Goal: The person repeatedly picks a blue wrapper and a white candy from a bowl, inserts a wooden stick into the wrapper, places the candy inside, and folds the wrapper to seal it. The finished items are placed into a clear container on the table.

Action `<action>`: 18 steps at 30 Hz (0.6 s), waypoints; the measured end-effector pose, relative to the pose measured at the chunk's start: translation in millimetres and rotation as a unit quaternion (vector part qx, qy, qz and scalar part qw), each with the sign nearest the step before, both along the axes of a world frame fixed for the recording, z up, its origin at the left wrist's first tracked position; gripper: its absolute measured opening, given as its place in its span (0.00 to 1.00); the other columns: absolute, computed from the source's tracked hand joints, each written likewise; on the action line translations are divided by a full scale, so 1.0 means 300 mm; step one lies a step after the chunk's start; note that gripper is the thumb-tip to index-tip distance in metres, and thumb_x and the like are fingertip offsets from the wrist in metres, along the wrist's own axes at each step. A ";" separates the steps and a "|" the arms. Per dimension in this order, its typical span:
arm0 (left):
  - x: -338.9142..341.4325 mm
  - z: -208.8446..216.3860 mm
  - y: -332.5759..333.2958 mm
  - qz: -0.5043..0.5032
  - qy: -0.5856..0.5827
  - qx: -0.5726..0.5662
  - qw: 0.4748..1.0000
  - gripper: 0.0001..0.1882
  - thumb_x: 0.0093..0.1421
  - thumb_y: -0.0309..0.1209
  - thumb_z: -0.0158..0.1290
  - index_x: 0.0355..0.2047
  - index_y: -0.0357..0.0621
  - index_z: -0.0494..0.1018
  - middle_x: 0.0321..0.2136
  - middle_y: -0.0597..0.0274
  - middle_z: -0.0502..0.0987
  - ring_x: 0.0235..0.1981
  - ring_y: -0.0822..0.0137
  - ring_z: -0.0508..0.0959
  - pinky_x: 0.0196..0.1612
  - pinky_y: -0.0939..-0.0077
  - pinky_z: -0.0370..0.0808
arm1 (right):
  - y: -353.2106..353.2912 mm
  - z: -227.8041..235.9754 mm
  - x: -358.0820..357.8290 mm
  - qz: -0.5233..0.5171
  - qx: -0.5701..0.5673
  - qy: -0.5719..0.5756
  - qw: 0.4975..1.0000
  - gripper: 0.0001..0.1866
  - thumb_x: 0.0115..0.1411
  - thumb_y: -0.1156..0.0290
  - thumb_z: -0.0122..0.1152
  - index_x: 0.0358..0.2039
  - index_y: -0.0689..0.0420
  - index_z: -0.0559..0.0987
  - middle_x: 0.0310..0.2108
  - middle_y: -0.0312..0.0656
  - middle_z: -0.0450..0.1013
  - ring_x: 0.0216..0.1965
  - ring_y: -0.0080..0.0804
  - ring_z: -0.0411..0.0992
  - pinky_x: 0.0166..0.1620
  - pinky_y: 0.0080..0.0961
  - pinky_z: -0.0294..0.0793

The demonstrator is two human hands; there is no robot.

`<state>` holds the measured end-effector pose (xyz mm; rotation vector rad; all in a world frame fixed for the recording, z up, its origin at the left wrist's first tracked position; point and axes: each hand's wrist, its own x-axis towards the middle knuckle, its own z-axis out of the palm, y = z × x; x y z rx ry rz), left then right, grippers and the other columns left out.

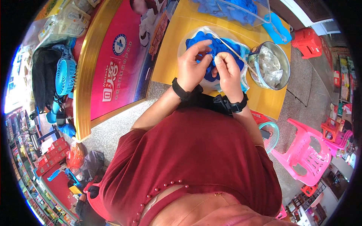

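A heap of blue, petal-like soft pieces (201, 37) lies in a round shallow container lined with pale plastic, on a yellow table. Over this heap, my left hand (191, 67) has its fingers curled, thumb and fingertips around a blue piece. My right hand (230, 75) is closed beside it, thumb and forefinger pinched together close to the left fingertips. Whatever sits in that pinch is too small to make out. A thin pale stick (230, 49) slants across the container, passing just beyond my right hand. Both wrists wear black bands.
Right of the container stands a round metal tin (283, 77) holding clear plastic packets. A clear plastic box (260, 17) with more blue pieces is at the table's far side, near a bright blue object (277, 29). A pink printed counter panel (113, 64) rises at left; a pink chair (305, 152) stands right.
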<state>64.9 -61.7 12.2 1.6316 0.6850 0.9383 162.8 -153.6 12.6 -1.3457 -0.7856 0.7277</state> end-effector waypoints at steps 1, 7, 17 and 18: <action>0.000 -0.002 -0.003 -0.006 0.010 0.001 1.000 0.22 0.56 0.17 0.56 0.51 0.42 0.72 0.36 0.62 0.79 0.34 0.75 0.76 0.37 0.81 0.76 | 0.001 -0.002 0.001 0.002 0.000 0.001 1.000 0.10 0.68 0.66 0.54 0.36 0.60 0.73 0.23 0.31 0.67 0.22 0.16 0.66 0.26 0.16 0.68; 0.000 -0.020 0.024 -0.083 -0.142 -0.384 0.908 0.14 0.58 0.19 0.55 0.45 0.41 0.71 0.33 0.66 0.77 0.32 0.74 0.76 0.38 0.81 0.73 | 0.005 -0.009 0.006 -0.041 -0.045 -0.021 0.998 0.08 0.67 0.67 0.54 0.35 0.59 0.73 0.23 0.33 0.67 0.20 0.16 0.66 0.23 0.17 0.68; -0.016 -0.021 0.037 -0.113 -0.233 -0.472 0.843 0.10 0.62 0.22 0.51 0.44 0.42 0.68 0.29 0.69 0.73 0.30 0.76 0.73 0.36 0.81 0.71 | 0.021 -0.029 -0.011 -0.057 -0.019 -0.118 0.991 0.06 0.66 0.70 0.55 0.34 0.60 0.72 0.22 0.36 0.68 0.19 0.20 0.65 0.23 0.21 0.66; -0.013 -0.025 0.036 -0.105 -0.237 -0.462 0.848 0.10 0.63 0.22 0.51 0.44 0.42 0.67 0.29 0.68 0.73 0.30 0.75 0.73 0.37 0.79 0.72 | 0.025 -0.034 -0.010 -0.050 -0.028 -0.103 0.993 0.06 0.66 0.71 0.56 0.34 0.60 0.72 0.22 0.37 0.68 0.19 0.21 0.65 0.23 0.21 0.66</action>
